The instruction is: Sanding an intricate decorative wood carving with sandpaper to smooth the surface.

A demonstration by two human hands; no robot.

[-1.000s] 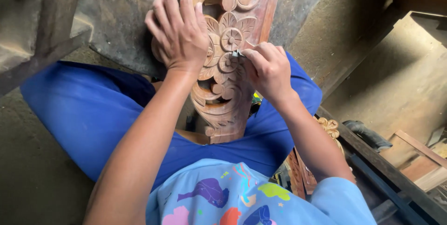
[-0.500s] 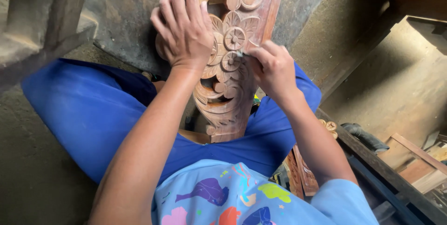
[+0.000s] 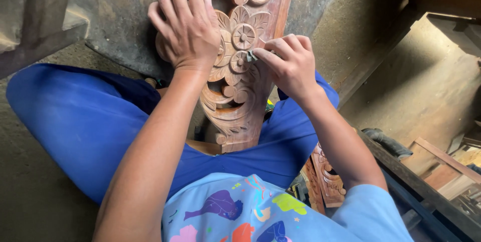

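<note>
A reddish-brown carved wooden panel (image 3: 239,96) with flower and scroll relief stands between my knees, leaning away from me. My left hand (image 3: 184,21) lies flat over its left edge and upper carving, holding it steady. My right hand (image 3: 285,64) pinches a small grey folded piece of sandpaper (image 3: 251,55) and presses it against a carved flower near the panel's middle. Blue trousers cover both of my legs on either side of the panel.
A dusty concrete floor (image 3: 30,182) spreads to the left. More carved wooden pieces (image 3: 328,177) lean by my right thigh. Dark wooden beams (image 3: 426,187) and planks lie at the right. A grey stone block (image 3: 120,16) sits behind the panel.
My right hand with the sandpaper has shifted slightly along the flower carving. The view has drifted a little; my left hand keeps its hold on the panel.
</note>
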